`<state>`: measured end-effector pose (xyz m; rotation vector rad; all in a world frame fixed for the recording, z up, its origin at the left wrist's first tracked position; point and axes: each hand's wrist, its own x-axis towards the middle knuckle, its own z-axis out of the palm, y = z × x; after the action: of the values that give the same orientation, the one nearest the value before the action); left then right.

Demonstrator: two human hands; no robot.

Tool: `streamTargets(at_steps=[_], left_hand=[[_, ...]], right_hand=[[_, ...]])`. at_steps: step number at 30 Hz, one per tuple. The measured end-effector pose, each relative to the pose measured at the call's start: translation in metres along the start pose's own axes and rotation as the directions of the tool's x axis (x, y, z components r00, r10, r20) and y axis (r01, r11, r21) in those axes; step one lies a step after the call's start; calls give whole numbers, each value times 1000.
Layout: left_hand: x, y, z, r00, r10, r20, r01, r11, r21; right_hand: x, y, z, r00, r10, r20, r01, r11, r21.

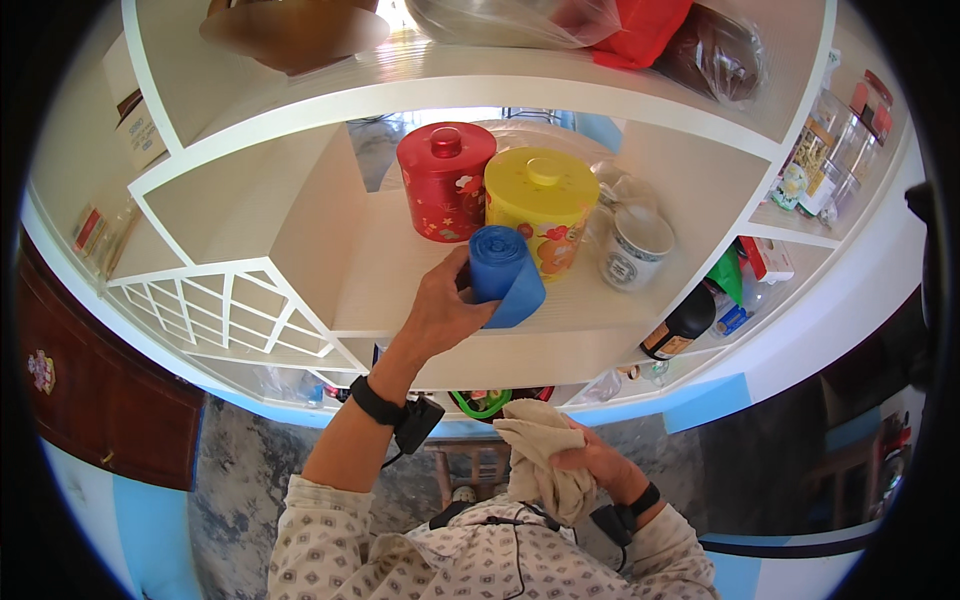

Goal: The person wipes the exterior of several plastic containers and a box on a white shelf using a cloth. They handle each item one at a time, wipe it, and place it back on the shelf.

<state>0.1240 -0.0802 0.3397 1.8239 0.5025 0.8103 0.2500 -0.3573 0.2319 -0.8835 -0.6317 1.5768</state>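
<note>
My left hand (448,306) grips a roll of blue plastic bags (501,274) at its left side, at the front of a white shelf (390,292). The roll is upright, its loose end folded over on the right. Just behind it stand a yellow lidded tin (541,202) with printed figures and a red lidded tin (445,180). A white lidless cup (636,247) with a patterned rim is to their right, beside crumpled clear plastic. Lower down, in front of my body, my right hand (596,461) holds a bunched beige cloth (544,450).
On the upper shelf are a brown bowl-like vessel (292,34) and a red bag (645,34). Right-hand compartments hold clear jars (836,142) and a dark bottle (681,321). A white lattice rack (225,307) is at left. Below sits a green-rimmed basket (480,403), near a wooden stool (472,457).
</note>
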Motion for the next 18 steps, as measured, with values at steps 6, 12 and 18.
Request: streamTargets(at_steps=[6,12,18], left_hand=[[-23,11,-12,983,182,-33,-173,969,175],[-53,37,-23,979,164,123,-197,917,346],[-79,57,-24,954,167,250,-248,906,344]], right_hand=[[-2,-12,7,991,-21,-133,27,999,41],[-15,-45,18,934,-175,-312,185,983,2],[4,-92,37,837,-482,-260,505,863,28]])
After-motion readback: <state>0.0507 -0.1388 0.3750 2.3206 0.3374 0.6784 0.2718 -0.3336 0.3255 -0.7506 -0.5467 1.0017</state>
